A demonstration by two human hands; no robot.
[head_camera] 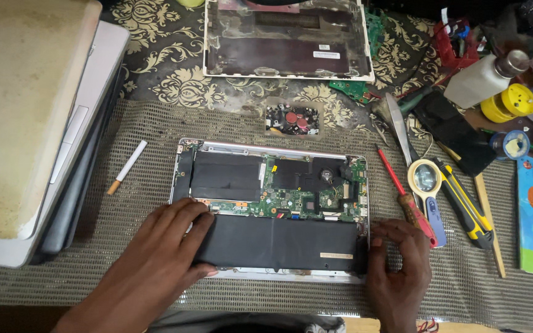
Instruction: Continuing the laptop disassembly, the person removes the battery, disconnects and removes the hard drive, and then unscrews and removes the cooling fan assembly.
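An opened laptop (272, 206) lies bottom-up near the front edge of the desk (155, 80), its cover off, showing a green circuit board (303, 194) and a long flat black battery (279, 243) along its near side. The left hand (165, 240) is pressed on the battery's left end, fingers wrapped over its corner; the right hand (396, 259) pinches the battery's right end at the laptop's edge. A woven mesh mat (124, 246) covers the patterned cloth beneath. The removed bottom cover (288, 40) rests toward the back edge. A cigarette (126, 168) lies left; a red screwdriver (402, 194), magnifying glass (425, 179) and yellow-black utility knife (467, 203) lie right.
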